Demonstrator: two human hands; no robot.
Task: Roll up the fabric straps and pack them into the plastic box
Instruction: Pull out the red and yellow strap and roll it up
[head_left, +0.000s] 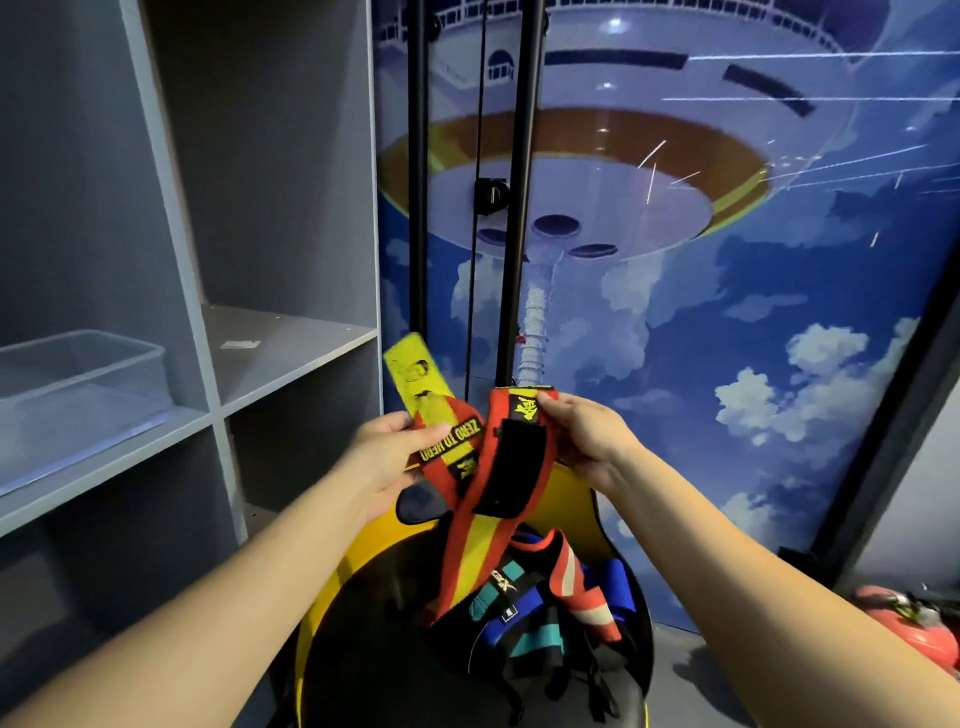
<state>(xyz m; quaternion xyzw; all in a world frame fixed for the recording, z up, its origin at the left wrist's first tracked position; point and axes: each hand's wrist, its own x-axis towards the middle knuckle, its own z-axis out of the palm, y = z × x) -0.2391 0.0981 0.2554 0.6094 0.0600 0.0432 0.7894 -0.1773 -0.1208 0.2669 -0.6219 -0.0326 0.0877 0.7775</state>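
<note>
One red-yellow strap (470, 499) (unrolled), pinched by fingers of two hands, left (387, 457), right (587, 441).

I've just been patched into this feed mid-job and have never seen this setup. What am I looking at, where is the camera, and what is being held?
There is no machine here: these are a person's two bare hands, filmed by one camera worn on the head, looking forward and down. The left hand and right hand each pinch one end of a red and yellow fabric strap, which hangs unrolled between them. Below, more straps lie heaped on a round black seat with a yellow rim. On the grey shelf unit to the left stands the clear plastic box; no straps show inside it.
</note>
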